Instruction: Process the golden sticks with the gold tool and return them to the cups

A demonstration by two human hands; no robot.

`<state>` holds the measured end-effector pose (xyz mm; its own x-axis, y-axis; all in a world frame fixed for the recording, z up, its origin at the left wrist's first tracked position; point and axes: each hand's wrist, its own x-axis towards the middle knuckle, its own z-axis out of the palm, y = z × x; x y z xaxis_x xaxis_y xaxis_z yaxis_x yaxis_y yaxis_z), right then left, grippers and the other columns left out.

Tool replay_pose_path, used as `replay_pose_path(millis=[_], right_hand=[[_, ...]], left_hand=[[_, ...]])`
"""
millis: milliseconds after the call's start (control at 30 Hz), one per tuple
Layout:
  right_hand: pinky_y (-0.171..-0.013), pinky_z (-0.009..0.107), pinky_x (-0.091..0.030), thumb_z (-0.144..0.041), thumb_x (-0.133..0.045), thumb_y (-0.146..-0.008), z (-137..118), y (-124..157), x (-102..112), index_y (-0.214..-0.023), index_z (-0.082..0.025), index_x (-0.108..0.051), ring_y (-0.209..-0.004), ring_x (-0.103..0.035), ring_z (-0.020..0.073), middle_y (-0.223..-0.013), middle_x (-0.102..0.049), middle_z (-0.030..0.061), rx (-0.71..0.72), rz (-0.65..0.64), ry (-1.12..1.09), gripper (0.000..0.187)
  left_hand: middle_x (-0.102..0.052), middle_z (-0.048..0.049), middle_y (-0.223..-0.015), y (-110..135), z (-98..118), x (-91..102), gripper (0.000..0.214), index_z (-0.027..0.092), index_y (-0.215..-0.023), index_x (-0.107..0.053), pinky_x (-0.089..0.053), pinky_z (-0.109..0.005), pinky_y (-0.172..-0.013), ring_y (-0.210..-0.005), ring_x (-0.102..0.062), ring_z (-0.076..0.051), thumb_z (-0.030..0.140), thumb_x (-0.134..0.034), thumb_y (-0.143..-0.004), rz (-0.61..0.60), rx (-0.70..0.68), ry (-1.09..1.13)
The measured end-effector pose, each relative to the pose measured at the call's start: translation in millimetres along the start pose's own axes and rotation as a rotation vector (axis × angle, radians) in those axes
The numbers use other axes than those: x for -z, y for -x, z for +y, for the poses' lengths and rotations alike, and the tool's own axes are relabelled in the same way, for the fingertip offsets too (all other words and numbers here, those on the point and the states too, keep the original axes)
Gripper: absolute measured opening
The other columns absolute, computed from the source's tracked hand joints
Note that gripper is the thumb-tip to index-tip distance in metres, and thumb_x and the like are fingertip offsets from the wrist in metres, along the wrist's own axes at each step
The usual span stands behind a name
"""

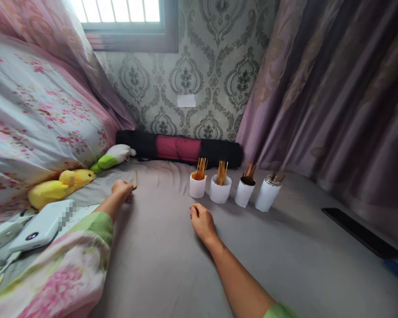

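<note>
My left hand point(122, 190) is closed, reaching over the grey sheet at the left, with a thin golden stick point(135, 179) standing up at its fingertips. Its fingers are partly hidden behind the hand. My right hand point(203, 223) is curled closed above the sheet in the middle, and nothing shows between its fingers. Just beyond it stands a white-wrapped cup point(197, 187) with golden sticks point(202, 164) in it. To its right are a wider white cup point(220, 192) with golden sticks, a narrow white cup point(244, 194) with darker sticks, and a white-wrapped jar point(267, 196) with brownish sticks.
A black and dark-red roll point(179, 147) lies along the wall. Yellow plush toy point(61, 185) and green-white plush toy point(114, 158) lie at the left, near a white power bank point(41, 225) and cables. At the right is a black flat object point(361, 232), beside curtains point(318, 110).
</note>
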<state>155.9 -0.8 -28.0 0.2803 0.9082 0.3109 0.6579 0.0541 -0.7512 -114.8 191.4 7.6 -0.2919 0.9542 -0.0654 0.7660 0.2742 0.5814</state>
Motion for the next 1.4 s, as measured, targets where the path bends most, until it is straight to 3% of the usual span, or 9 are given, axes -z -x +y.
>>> replay_pose_path(millis=[100, 300, 600, 833, 1400], right_hand=[[-0.062, 0.019, -0.035, -0.024, -0.04, -0.083, -0.5, 0.0, 0.2, -0.084, -0.019, -0.063, -0.066, -0.055, 0.011, -0.074, -0.064, 0.0016, 0.002, 0.001, 0.005, 0.023], [-0.063, 0.019, -0.035, -0.024, -0.038, -0.084, -2.6, 0.6, 1.3, -0.084, -0.02, -0.062, -0.067, -0.055, 0.0107, -0.076, -0.064, 0.0016, -0.003, -0.011, 0.014, 0.024], [-0.063, 0.019, -0.035, -0.023, -0.039, -0.084, -3.9, 0.5, 1.7, -0.085, -0.02, -0.062, -0.068, -0.056, 0.011, -0.078, -0.065, 0.002, -0.009, -0.02, 0.028, 0.024], [-0.062, 0.02, -0.034, -0.023, -0.039, -0.084, -4.4, 0.5, 2.2, -0.084, -0.02, -0.062, -0.066, -0.055, 0.0106, -0.077, -0.065, 0.0016, -0.012, -0.022, 0.038, 0.023], [-0.062, 0.02, -0.034, -0.023, -0.039, -0.084, -2.9, 0.0, 0.6, -0.085, -0.021, -0.063, -0.067, -0.055, 0.0107, -0.079, -0.065, 0.0017, -0.025, -0.029, 0.052, 0.024]], left_hand=[[-0.058, -0.0068, -0.099, 0.1, 2.6, 3.7, 0.028, 0.012, -0.102, -0.055, -0.047, -0.034, -0.072, -0.086, -0.056, -0.018, 0.032, -0.052, -0.081, -0.04, 0.067, -0.054], [-0.062, -0.0064, -0.072, 4.1, 7.1, 5.3, 0.014, 0.013, -0.078, -0.06, -0.043, -0.028, -0.06, -0.076, -0.059, -0.023, 0.019, -0.057, -0.065, 0.01, 0.035, -0.091], [-0.061, -0.0072, -0.066, -5.7, 5.5, -3.9, 0.006, 0.017, -0.064, -0.057, -0.042, -0.028, -0.059, -0.072, -0.059, -0.024, 0.021, -0.057, -0.06, 0.026, -0.016, -0.169], [-0.063, -0.0097, -0.078, -6.6, 4.6, -7.5, 0.006, 0.016, -0.065, -0.057, -0.042, -0.029, -0.064, -0.083, -0.058, -0.026, 0.02, -0.056, -0.06, 0.033, -0.054, -0.222], [-0.061, -0.0135, -0.073, -10.2, 4.3, -12.7, 0.009, 0.015, -0.064, -0.056, -0.043, -0.035, -0.066, -0.086, -0.057, -0.033, 0.013, -0.054, -0.056, 0.024, -0.037, -0.15]])
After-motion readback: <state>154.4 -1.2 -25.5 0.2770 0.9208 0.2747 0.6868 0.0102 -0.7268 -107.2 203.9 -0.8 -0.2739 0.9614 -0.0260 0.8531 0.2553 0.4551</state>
